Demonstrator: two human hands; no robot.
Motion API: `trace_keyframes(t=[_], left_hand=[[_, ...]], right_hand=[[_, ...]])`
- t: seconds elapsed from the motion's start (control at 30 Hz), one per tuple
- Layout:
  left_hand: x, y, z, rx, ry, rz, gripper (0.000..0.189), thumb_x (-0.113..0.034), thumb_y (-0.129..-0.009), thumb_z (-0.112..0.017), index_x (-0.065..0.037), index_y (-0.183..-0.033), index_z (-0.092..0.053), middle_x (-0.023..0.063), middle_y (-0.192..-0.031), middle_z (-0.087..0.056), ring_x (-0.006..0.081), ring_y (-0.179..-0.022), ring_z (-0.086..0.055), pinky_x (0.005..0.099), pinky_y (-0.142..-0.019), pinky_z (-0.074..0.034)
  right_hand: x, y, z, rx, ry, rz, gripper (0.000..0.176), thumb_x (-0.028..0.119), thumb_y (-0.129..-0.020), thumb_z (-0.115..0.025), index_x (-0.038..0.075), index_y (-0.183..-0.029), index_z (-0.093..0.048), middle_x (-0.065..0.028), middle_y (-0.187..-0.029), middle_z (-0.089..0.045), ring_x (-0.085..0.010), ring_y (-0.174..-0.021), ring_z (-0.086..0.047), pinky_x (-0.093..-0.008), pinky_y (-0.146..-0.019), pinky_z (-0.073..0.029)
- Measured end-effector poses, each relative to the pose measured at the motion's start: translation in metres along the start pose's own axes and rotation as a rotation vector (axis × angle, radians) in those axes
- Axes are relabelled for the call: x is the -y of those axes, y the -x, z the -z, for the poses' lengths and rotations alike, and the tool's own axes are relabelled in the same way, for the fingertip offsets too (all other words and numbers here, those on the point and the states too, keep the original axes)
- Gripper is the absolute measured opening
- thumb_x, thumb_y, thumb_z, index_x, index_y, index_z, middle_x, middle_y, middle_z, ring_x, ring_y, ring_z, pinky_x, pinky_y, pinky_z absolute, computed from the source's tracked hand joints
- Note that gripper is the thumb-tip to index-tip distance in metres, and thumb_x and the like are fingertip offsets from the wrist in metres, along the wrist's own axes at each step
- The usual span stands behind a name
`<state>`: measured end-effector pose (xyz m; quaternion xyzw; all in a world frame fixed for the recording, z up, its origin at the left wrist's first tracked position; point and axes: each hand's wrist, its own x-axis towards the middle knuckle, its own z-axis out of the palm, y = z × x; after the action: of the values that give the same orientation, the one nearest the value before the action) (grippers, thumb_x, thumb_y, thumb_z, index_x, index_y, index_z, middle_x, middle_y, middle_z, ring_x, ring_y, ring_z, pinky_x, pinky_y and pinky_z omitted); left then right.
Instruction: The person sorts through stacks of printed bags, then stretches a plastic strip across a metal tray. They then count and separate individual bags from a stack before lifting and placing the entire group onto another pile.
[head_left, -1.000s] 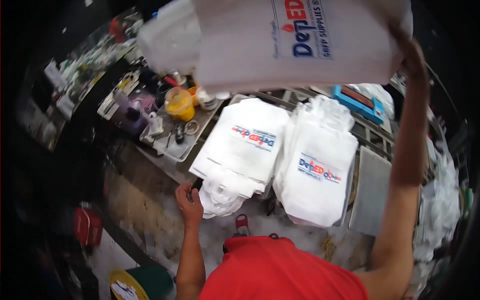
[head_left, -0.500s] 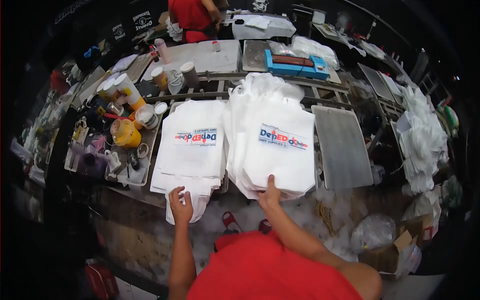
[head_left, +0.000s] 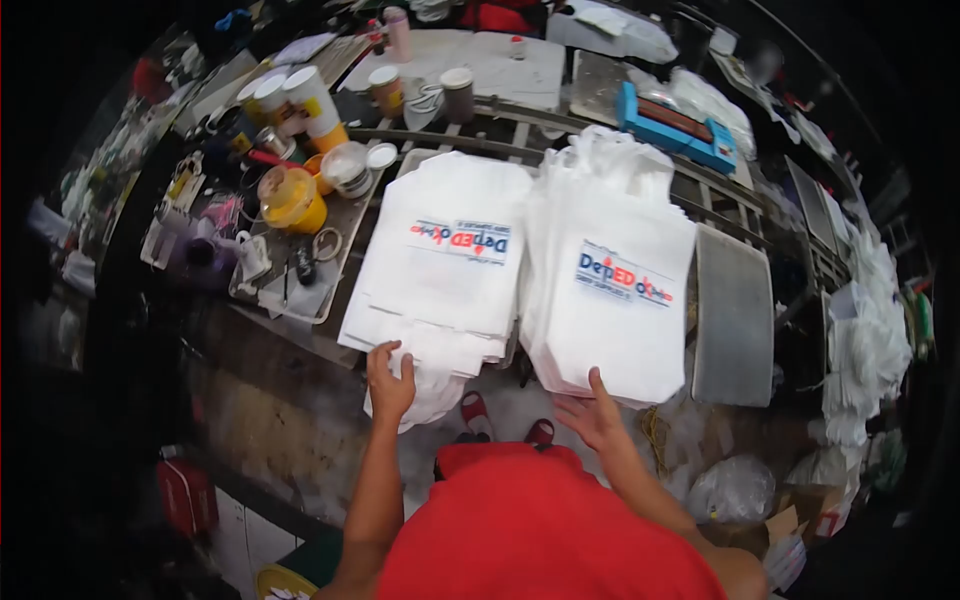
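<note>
Two piles of white printed bags lie side by side before me. On the left pile (head_left: 430, 280) the print is upside down and the handles hang toward me. The right pile (head_left: 610, 340) has upright print, with its handles at the far end. My left hand (head_left: 390, 383) is at the near left edge of the left pile, fingers apart and slightly curled, holding nothing. Just below the near edge of the right pile is my right hand (head_left: 596, 415), its fingers spread and thumb up; nothing is gripped in it.
Left of the piles, a tray (head_left: 310, 290) bears a yellow tub (head_left: 292, 200) and tools. Jars and a blue machine (head_left: 675, 128) stand behind. A grey board (head_left: 733, 320) lies at the right. Part of another person in red (head_left: 495, 17) shows at the top.
My view has turned and tilted down. My right hand has let go of the near edge of the right pile and opened. My left hand remains beside the left pile.
</note>
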<state>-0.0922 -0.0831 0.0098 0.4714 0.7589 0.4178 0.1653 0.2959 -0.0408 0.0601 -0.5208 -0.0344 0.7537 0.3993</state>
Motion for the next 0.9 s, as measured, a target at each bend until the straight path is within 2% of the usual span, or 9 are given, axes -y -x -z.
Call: trace_keyframes(t=[0.07, 0.13, 0.2, 0.27, 0.33, 0.5, 0.67, 0.77, 0.9], left_hand=[[0.038, -0.021, 0.01, -0.14, -0.083, -0.04, 0.038, -0.016, -0.091, -0.073, -0.004, -0.125, -0.061, 0.0201, -0.127, -0.059, 0.0388, -0.117, -0.059, 0.0476, -0.1, -0.049], [0.061, -0.05, 0.022, -0.31, -0.216, -0.08, 0.045, -0.021, -0.092, -0.074, 0.0, -0.129, -0.059, 0.0235, -0.131, -0.058, 0.043, -0.125, -0.055, 0.0505, -0.107, -0.045], [0.07, -0.078, 0.035, -0.264, -0.207, -0.013, 0.05, -0.025, -0.094, -0.073, 0.0, -0.134, -0.057, 0.0243, -0.135, -0.056, 0.0436, -0.128, -0.054, 0.05, -0.109, -0.044], [0.077, -0.112, 0.04, -0.178, -0.193, 0.059, 0.057, -0.036, -0.097, -0.069, 0.0, -0.14, -0.055, 0.0266, -0.142, -0.055, 0.0442, -0.134, -0.052, 0.0489, -0.11, -0.043], [0.086, -0.15, 0.035, -0.064, -0.158, 0.121, 0.061, -0.045, -0.101, -0.063, 0.0, -0.14, -0.057, 0.029, -0.14, -0.058, 0.0444, -0.133, -0.054, 0.0478, -0.11, -0.044], [0.07, -0.193, 0.02, 0.193, -0.139, 0.314, 0.061, -0.049, -0.099, -0.062, -0.001, -0.137, -0.061, 0.0299, -0.128, -0.066, 0.0462, -0.124, -0.06, 0.0478, -0.106, -0.048], [0.073, -0.187, 0.02, 0.256, -0.169, 0.271, 0.077, -0.029, -0.082, -0.075, -0.002, -0.149, -0.049, 0.0293, -0.132, -0.065, 0.0449, -0.129, -0.059, 0.0464, -0.112, -0.045], [0.109, -0.182, 0.018, 0.239, -0.289, -0.026, 0.078, -0.03, -0.082, -0.074, 0.002, -0.148, -0.047, 0.0302, -0.134, -0.063, 0.0462, -0.131, -0.057, 0.0453, -0.115, -0.043], [0.091, -0.196, 0.02, 0.295, -0.39, 0.003, 0.083, -0.03, -0.082, -0.075, 0.002, -0.152, -0.043, 0.0312, -0.133, -0.063, 0.0475, -0.132, -0.055, 0.0448, -0.115, -0.043]], right_hand=[[0.02, 0.024, -0.007, 0.055, 0.109, -0.24, 0.05, 0.044, -0.099, -0.071, 0.001, -0.123, -0.06, -0.0159, -0.106, -0.071, -0.0297, -0.104, -0.068, -0.0431, -0.078, -0.06], [0.035, 0.028, -0.026, 0.451, 0.757, -0.459, 0.042, 0.044, -0.099, -0.071, 0.002, -0.103, -0.066, -0.0118, -0.084, -0.072, -0.0237, -0.085, -0.071, -0.0365, -0.072, -0.058], [0.029, -0.003, -0.079, 0.374, 1.005, 0.036, 0.042, 0.041, -0.101, -0.067, -0.001, -0.096, -0.069, -0.0106, -0.078, -0.072, -0.02, -0.073, -0.07, -0.0336, -0.072, -0.057], [0.024, -0.058, -0.153, 0.083, 1.068, 0.412, 0.047, 0.039, -0.101, -0.062, -0.007, -0.109, -0.069, -0.0185, -0.099, -0.076, -0.023, -0.087, -0.073, -0.0365, -0.08, -0.057], [0.009, -0.17, -0.178, -0.126, 1.231, 0.575, 0.07, 0.053, -0.096, -0.065, -0.01, -0.127, -0.063, -0.0323, -0.122, -0.068, -0.0438, -0.121, -0.065, -0.0436, -0.103, -0.05], [-0.009, -0.203, -0.244, -0.548, 1.419, 0.521, 0.081, 0.045, -0.091, -0.072, -0.01, -0.144, -0.043, -0.0314, -0.142, -0.053, -0.0465, -0.134, -0.052, -0.0505, -0.11, -0.045], [-0.039, -0.178, -0.225, -0.444, 1.603, 0.51, 0.093, 0.033, -0.077, -0.082, -0.003, -0.15, -0.036, -0.0258, -0.142, -0.045, -0.0458, -0.135, -0.045, -0.0513, -0.113, -0.041], [-0.037, -0.17, -0.215, -0.387, 1.637, 0.525, 0.1, 0.038, -0.077, -0.081, -0.003, -0.154, -0.032, -0.0264, -0.145, -0.044, -0.0462, -0.136, -0.043, -0.0519, -0.116, -0.038], [-0.032, -0.198, -0.229, -0.496, 1.394, 0.535, 0.105, 0.044, -0.078, -0.079, -0.003, -0.157, -0.028, -0.0267, -0.149, -0.041, -0.0454, -0.139, -0.04, -0.0511, -0.117, -0.036]])
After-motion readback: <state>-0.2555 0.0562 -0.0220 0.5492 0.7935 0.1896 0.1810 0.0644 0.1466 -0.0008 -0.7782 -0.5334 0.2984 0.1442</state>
